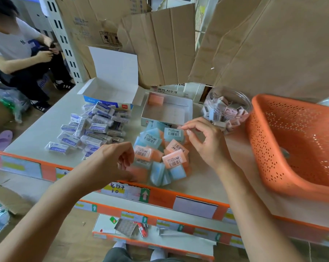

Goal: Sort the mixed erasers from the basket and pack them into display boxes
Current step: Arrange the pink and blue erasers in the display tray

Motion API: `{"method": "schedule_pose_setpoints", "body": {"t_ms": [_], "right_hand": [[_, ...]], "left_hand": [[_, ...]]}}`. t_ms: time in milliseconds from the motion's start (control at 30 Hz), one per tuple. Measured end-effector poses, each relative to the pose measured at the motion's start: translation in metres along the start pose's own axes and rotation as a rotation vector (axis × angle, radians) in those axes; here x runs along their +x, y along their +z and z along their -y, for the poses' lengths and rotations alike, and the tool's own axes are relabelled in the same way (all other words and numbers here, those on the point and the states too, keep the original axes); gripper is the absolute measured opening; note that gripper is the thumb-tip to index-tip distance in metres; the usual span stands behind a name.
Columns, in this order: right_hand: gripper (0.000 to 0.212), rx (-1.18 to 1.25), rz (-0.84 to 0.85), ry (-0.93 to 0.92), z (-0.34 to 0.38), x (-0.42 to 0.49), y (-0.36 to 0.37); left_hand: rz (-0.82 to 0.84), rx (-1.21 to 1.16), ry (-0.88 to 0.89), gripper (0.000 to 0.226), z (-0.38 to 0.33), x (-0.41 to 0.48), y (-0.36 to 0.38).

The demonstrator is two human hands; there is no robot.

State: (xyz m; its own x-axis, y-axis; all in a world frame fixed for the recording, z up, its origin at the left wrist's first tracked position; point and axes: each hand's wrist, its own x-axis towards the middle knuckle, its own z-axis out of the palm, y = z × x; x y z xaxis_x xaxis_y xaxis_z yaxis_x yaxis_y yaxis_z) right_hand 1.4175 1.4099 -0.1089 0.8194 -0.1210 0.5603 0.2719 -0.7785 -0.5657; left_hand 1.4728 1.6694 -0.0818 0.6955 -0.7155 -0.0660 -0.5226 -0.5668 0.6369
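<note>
A heap of wrapped orange and light blue erasers lies on the table in front of me. My left hand hovers at the heap's left edge, fingers loosely curled and nothing seen in them. My right hand is over the heap's right side, its thumb and forefinger tips beside a blue eraser without gripping it. Behind the heap, a white display box holds one orange eraser. To the left lies a pile of white-sleeved erasers, with an open blue and white box behind it.
The orange perforated basket leans at the table's right end, with nothing seen inside. A clear round tub of small erasers stands behind my right hand. Cardboard sheets wall off the back. A person sits at the far left.
</note>
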Motion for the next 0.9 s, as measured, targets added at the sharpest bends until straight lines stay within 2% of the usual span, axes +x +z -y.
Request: {"method": "schedule_pose_setpoints", "body": {"t_ms": [200, 467, 633, 700, 900], "right_hand": [[0.016, 0.003, -0.007, 0.01, 0.002, 0.001, -0.002], [0.014, -0.004, -0.03, 0.008, 0.012, 0.008, -0.006], [0.041, 0.178, 0.097, -0.006, 0.033, 0.021, -0.006], [0.046, 0.117, 0.123, -0.048, 0.037, 0.027, -0.002], [0.033, -0.083, 0.111, -0.07, 0.028, 0.045, 0.008]], "left_hand": [[0.066, -0.159, -0.018, 0.033, 0.012, 0.003, -0.013], [-0.068, -0.444, 0.014, 0.024, -0.008, 0.021, -0.035], [-0.253, -0.459, 0.039, 0.024, -0.022, 0.051, -0.029], [-0.284, -0.495, 0.056, 0.023, -0.026, 0.064, -0.027], [-0.273, -0.544, 0.088, 0.025, -0.029, 0.094, -0.025]]}}
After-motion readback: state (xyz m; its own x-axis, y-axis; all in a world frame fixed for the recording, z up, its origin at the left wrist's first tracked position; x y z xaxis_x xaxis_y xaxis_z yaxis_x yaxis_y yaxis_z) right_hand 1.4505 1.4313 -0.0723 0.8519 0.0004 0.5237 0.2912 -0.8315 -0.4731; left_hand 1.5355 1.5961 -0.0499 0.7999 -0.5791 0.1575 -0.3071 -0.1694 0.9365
